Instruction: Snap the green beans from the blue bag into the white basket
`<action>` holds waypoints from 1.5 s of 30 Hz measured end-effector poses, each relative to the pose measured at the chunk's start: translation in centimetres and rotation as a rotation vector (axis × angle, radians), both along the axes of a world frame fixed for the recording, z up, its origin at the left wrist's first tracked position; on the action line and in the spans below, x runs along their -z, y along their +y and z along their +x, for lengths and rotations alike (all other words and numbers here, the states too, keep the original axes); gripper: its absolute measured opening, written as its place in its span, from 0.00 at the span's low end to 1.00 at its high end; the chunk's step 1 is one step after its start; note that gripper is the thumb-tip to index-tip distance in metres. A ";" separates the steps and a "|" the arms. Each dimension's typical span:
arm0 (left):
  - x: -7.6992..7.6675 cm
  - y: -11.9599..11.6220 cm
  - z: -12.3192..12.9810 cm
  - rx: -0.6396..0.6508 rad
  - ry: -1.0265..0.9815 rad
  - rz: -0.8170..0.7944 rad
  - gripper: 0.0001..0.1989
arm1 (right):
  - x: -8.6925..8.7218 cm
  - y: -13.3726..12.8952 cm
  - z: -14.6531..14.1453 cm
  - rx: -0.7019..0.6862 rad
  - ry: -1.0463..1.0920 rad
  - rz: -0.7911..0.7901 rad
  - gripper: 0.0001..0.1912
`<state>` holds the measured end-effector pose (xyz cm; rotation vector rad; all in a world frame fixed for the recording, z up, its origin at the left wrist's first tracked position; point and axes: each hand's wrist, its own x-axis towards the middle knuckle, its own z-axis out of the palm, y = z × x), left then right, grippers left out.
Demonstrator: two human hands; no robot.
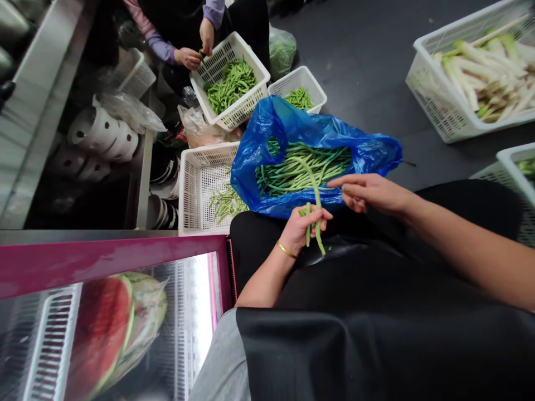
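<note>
Your left hand [303, 225] is closed around a long bean [316, 192] and a few short lengths [308, 238], just on your side of the blue bag [376, 149]. The long bean runs up from your fingers across the bag's near rim and over the green beans [288, 174] lying inside; its other end hangs below your hand. Your right hand [368, 192] is by the bag's near right edge, forefinger stretched toward the long bean and the other fingers loosely curled. Nothing shows in it, and the fingertip looks just short of touching.

To handle this bean well, pinch it lightly between left thumb and forefinger, close to where the right hand would take hold; a short span should bend about less. Tuck the short lengths deeper into the palm so they don't slide out when the pinch loosens. A hard squeeze may well bruise the bean. Mind the blue bag's slack rim, which could snag the free end.

Left of the blue bag, just beside it, a white basket [190, 184] holds pale green pieces [228, 203]. Another person's hands [196, 53] are beyond the bag, well apart from yours.
</note>
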<state>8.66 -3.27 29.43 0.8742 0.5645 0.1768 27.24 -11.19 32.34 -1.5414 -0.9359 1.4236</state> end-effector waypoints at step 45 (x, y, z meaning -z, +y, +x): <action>0.7 0.8 -0.8 -0.047 0.090 -0.012 0.23 | 2.3 -0.5 -4.2 -0.122 -0.421 0.293 0.17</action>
